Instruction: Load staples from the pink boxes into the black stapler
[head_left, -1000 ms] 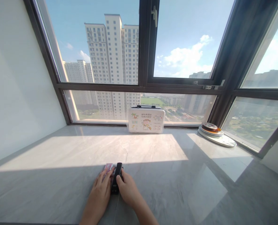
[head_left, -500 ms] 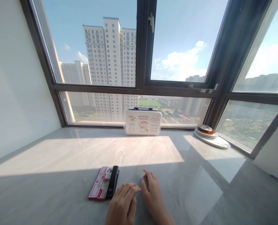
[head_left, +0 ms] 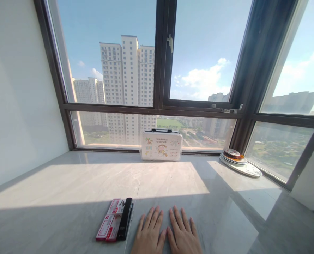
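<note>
Both hands lie palm down, side by side, on the grey marbled sill. My left hand (head_left: 149, 231) is flat with its fingers a little apart and holds nothing. Just to its left lies a black stapler (head_left: 125, 219), lengthwise away from me. Against the stapler's left side sit small red-and-white boxes (head_left: 108, 220), likely of staples. My right hand (head_left: 183, 231) also rests flat, fingers spread, thumb close to the left thumb, with nothing in it.
A white carry case (head_left: 162, 146) with cartoon prints and a black handle stands upright by the window. Stacked plates (head_left: 233, 157) sit in the right corner, on a pale oval board or dish (head_left: 252, 171). Dark window frames (head_left: 151, 110) edge the sill (head_left: 74, 183).
My hands have gone from raised and partly curled to flat on the sill with fingers extended. The view has tilted up slightly, so everything sits lower in it.
</note>
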`<state>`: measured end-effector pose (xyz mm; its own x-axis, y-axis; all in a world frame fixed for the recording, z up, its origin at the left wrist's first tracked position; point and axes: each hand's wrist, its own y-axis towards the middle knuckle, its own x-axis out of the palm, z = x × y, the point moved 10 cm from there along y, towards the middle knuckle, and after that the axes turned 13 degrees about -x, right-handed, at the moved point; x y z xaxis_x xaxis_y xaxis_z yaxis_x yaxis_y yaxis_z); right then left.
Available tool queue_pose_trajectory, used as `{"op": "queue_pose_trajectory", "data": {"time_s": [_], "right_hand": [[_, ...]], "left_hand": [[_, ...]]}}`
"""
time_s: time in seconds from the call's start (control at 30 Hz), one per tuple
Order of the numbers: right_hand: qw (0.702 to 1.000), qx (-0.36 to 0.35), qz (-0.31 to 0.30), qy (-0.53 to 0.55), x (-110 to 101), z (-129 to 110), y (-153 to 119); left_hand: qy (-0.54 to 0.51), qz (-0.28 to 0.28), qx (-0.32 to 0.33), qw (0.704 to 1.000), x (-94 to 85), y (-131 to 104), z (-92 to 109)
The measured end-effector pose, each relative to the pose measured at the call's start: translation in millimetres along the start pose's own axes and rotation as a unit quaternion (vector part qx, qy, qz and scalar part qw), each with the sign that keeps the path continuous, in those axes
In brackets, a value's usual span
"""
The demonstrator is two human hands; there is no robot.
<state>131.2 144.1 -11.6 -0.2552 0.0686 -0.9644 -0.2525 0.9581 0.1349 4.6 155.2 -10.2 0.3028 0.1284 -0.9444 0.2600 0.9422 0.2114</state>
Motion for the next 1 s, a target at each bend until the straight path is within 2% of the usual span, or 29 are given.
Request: {"op": "queue_pose_trajectory", "data": {"time_s": [0.2, 0.57, 1.0], "right_hand": [[1.0, 0.0, 0.005, 0.005, 1, 1, -1], [0.998, -0.019, 0.054, 0.016, -15, -11, -13], [0.998, -0.016, 0.054, 0.019, -18, -13, -14]], "left_hand": [[-0.011, -0.012, -0.008, 1.0, -0.7, 0, -2], [-0.009, -0.004, -0.019, 1.0, -21.1, -14, 10], [-0.011, 0.011, -0.014, 1.0, -21.0, -14, 10]]}}
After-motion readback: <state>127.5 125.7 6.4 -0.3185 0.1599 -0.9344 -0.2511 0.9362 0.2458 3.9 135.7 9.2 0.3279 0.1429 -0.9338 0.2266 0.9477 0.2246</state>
